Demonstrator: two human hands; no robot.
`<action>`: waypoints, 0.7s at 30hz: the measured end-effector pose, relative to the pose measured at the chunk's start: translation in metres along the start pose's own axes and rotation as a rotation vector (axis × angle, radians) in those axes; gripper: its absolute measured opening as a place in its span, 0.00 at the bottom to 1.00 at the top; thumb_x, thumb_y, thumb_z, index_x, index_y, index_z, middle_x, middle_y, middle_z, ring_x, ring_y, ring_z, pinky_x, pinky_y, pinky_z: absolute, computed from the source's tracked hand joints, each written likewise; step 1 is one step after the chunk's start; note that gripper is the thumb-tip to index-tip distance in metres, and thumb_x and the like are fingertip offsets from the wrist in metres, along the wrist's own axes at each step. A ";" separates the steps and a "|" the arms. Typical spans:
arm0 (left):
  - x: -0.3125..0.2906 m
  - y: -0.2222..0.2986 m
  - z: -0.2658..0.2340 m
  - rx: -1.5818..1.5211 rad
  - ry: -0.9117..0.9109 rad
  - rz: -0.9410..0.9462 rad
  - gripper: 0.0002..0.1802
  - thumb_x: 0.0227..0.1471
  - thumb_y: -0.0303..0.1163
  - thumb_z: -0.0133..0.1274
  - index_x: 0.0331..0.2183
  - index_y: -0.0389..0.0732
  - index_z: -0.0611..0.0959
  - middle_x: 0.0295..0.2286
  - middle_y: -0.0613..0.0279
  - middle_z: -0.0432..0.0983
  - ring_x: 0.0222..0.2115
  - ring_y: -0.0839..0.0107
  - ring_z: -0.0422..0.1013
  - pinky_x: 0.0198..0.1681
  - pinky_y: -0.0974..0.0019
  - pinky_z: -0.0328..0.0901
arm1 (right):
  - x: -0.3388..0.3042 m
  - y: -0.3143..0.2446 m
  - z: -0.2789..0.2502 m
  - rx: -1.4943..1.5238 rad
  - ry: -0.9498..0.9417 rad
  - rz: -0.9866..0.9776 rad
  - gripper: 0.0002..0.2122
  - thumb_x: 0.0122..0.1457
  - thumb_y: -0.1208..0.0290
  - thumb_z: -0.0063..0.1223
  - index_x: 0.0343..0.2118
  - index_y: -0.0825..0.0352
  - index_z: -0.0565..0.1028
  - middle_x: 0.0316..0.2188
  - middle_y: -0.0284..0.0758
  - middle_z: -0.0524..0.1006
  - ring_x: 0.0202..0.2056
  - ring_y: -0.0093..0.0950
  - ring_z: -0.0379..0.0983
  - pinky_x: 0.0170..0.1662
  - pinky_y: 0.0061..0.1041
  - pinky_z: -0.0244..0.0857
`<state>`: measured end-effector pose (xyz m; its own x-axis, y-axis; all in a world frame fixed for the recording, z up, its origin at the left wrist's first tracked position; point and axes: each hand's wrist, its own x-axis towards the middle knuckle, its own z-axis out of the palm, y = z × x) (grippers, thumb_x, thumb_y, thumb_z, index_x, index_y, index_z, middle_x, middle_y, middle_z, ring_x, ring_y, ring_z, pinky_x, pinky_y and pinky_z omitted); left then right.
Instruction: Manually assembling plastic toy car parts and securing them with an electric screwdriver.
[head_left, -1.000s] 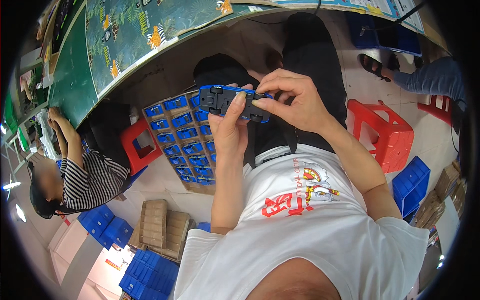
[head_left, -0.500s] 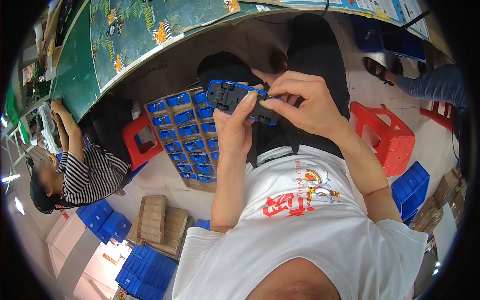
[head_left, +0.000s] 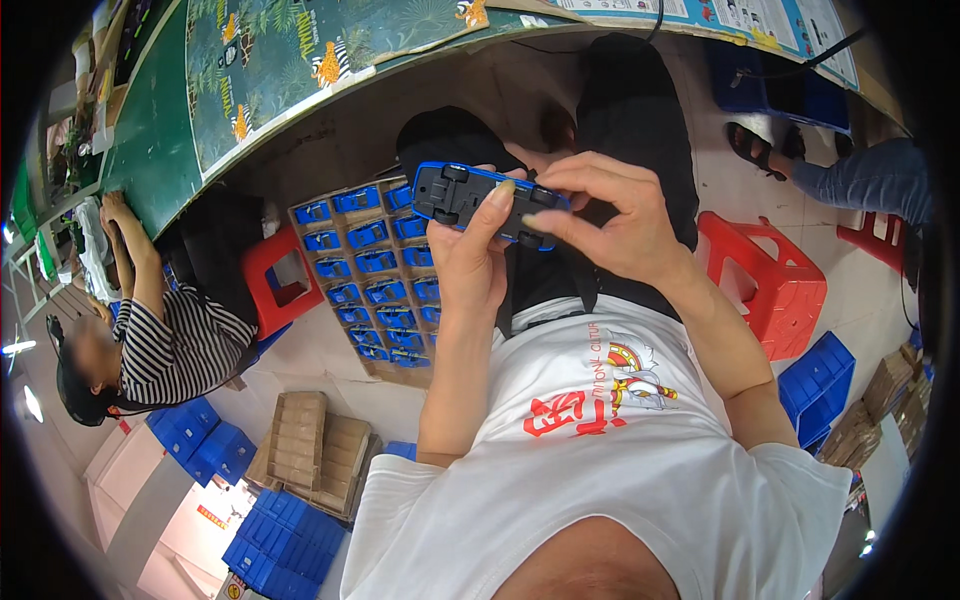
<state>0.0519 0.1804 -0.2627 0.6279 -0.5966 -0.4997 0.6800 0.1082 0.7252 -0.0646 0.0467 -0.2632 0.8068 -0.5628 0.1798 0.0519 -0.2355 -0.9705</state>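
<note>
A blue toy car (head_left: pixel 478 194) is held above my lap, turned so its black underside and black wheels face up. My left hand (head_left: pixel 472 255) is closed around it from below, with the thumb pressed flat across the underside. At the car's right end is my right hand (head_left: pixel 615 215), its thumb and index finger at either side of that end, by the wheels. Some of its fingertips are hidden behind the car. I cannot make out any separate small part between those fingers.
A compartment tray (head_left: pixel 375 270) of similar blue cars stands left of my legs. The green table (head_left: pixel 150 130) edge runs ahead. Red stools (head_left: pixel 765 285) stand on both sides. A person in a striped top (head_left: pixel 185 340) sits left. Blue bins (head_left: pixel 285 540) and wooden trays (head_left: pixel 300 440) lie lower left.
My right thumb and index finger have spread apart at the car's right end, where they were closer together. The car and my left hand stay almost in place.
</note>
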 end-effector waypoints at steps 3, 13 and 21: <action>0.000 0.002 0.004 -0.010 0.023 0.025 0.23 0.49 0.25 0.63 0.47 0.35 0.75 0.40 0.52 0.78 0.45 0.61 0.77 0.47 0.62 0.73 | -0.006 -0.001 0.003 -0.058 0.007 -0.014 0.17 0.47 0.74 0.71 0.41 0.71 0.80 0.39 0.39 0.81 0.32 0.26 0.79 0.32 0.20 0.73; 0.003 0.000 0.004 -0.027 0.040 0.091 0.23 0.50 0.27 0.64 0.47 0.35 0.74 0.40 0.49 0.79 0.41 0.65 0.78 0.43 0.63 0.76 | -0.007 -0.002 0.000 -0.338 -0.037 -0.182 0.27 0.42 0.62 0.74 0.46 0.69 0.78 0.45 0.40 0.78 0.42 0.38 0.78 0.44 0.31 0.74; 0.004 0.001 0.005 0.019 0.047 0.066 0.20 0.50 0.25 0.62 0.45 0.34 0.76 0.40 0.48 0.79 0.42 0.64 0.78 0.39 0.68 0.75 | -0.005 0.006 0.009 0.101 0.029 0.226 0.22 0.53 0.68 0.68 0.49 0.72 0.77 0.40 0.39 0.80 0.35 0.21 0.77 0.33 0.19 0.71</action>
<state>0.0528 0.1743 -0.2618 0.6884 -0.5504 -0.4724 0.6296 0.1301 0.7660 -0.0631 0.0549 -0.2710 0.7877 -0.6147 -0.0402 -0.0677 -0.0215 -0.9975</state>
